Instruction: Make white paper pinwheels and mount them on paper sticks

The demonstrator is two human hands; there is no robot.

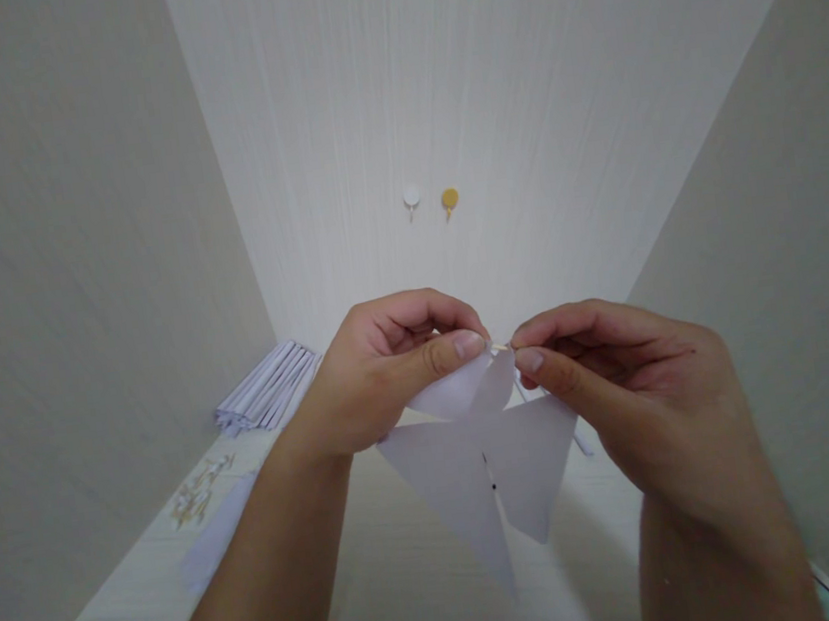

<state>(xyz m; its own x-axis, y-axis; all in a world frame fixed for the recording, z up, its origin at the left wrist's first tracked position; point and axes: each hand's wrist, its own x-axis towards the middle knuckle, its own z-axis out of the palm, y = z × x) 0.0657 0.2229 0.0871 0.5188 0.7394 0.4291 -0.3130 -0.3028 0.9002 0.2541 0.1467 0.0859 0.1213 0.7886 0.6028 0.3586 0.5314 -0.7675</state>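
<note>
Two hooks (430, 200) on wall; rolled-paper bundle (267, 387) left of hands, apart.

hands: 2, left hand (385, 380) and right hand (620, 386) | cut paper sheet (479, 464): 1 | thin stick (499, 347): 1 | wall hooks: 2, white hook (411, 197), yellow hook (450, 199) | bundle of paper rolls (267, 387): 1, rolls uncountable

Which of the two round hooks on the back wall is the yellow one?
The right hook is yellow; the hook beside it on the left is white. Both sit above the hands.
</note>
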